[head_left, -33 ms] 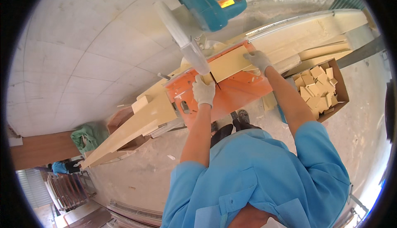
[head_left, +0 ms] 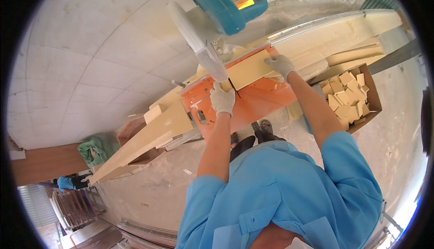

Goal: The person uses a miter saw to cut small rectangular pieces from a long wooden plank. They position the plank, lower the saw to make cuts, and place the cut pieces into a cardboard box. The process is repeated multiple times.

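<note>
A mitre saw with a teal motor housing (head_left: 217, 9) and a pale blade guard (head_left: 214, 61) stands over an orange saw table (head_left: 262, 97). A flat yellowish board piece (head_left: 249, 70) lies on that table, right of the dark slot. My right hand (head_left: 280, 65), in a whitish glove, is closed on the board's right end, its fingertips on top. My left hand (head_left: 222, 100), gloved too, is closed just left of the slot beside the guard. Its fingers press on a small wood piece (head_left: 226, 85), mostly hidden by the hand. The blade is hidden by its guard.
A cardboard box (head_left: 373, 93) of wood offcuts (head_left: 347, 96) stands at right. Long boards (head_left: 334, 34) and a metal rule extend right of the saw; a board-topped support (head_left: 149, 133) runs left. A green sack (head_left: 92, 149) lies far left, near a person in blue (head_left: 66, 183).
The saw head, the board piece and my right hand appear very slightly farther left. My left hand stays in place.
</note>
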Tool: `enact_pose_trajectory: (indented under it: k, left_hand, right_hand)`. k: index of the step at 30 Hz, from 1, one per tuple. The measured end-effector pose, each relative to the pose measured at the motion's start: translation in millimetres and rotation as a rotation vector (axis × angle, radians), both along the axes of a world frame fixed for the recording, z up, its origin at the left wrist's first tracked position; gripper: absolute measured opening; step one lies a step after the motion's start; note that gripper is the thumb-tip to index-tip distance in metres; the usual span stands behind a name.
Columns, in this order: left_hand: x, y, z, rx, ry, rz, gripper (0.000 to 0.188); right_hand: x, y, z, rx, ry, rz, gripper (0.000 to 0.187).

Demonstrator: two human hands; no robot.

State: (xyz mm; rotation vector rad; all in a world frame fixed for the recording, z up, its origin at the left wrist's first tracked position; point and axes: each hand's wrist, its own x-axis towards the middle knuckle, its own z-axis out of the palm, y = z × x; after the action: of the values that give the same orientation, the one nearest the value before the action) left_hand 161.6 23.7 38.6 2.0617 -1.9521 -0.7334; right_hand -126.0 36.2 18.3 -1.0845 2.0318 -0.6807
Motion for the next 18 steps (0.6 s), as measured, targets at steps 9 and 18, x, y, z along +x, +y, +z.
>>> enact_pose_trajectory:
  k: [9,18]
  left_hand:
    - [-9.1,-23.9,-12.8,-0.07,-0.007,-0.03,0.062]
    - [81.5,25.4,-7.7,0.014,0.024,-0.06,0.05]
  right_hand:
    - [8.4,-0.1,2.1,-0.267,-0.523,-0.073,0.051]
    - [-28.5,92.6,22.2,-0.264,-0.677,-0.094,0.047]
